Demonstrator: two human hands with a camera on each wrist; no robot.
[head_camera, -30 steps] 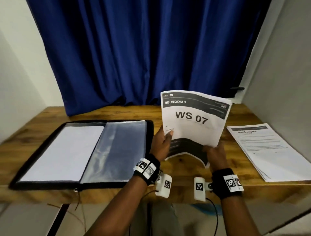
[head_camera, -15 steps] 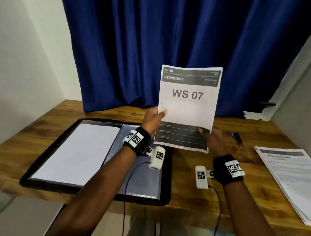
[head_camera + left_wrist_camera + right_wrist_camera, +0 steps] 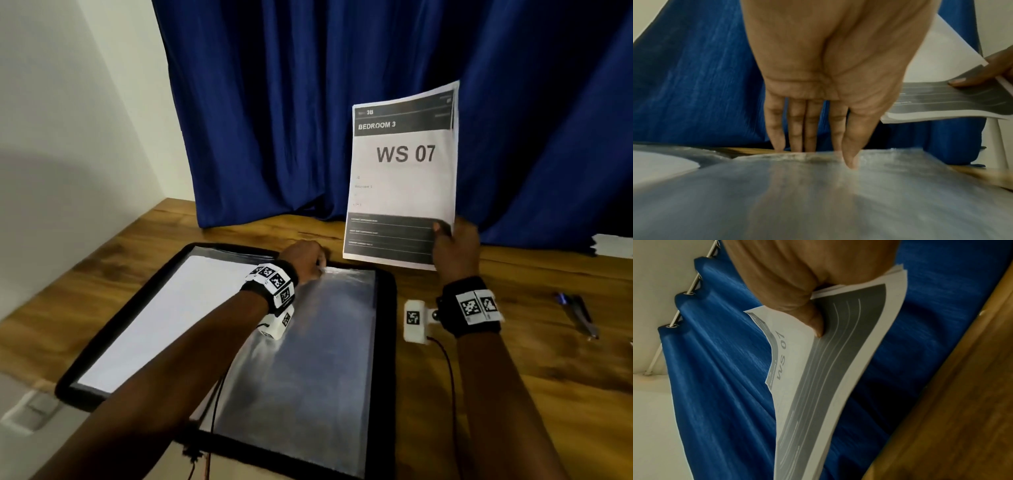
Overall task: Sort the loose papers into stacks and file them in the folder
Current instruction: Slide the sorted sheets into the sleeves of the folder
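Observation:
A stack of printed papers (image 3: 404,171) headed "WS 07" stands upright above the table's far side. My right hand (image 3: 452,246) alone grips it at its lower right corner, thumb on the dark band (image 3: 818,327). The black folder (image 3: 387,342) lies open on the table. Its left side holds a white sheet (image 3: 178,318) and its right side a clear plastic sleeve (image 3: 308,359). At the sleeve's far edge my left hand (image 3: 305,257) pinches it, thumb (image 3: 851,162) on top and fingers (image 3: 797,129) behind the edge. The paper stack (image 3: 941,100) hangs just right of that hand.
The wooden table (image 3: 513,377) runs right of the folder, with a pen (image 3: 579,311) lying on it. A corner of more white paper (image 3: 613,245) shows at the right edge. A blue curtain (image 3: 308,102) hangs behind; a white wall stands to the left.
My left hand let go of the paper stack and dropped to the far edge of the plastic sleeve. My right hand now holds the stack alone, further right.

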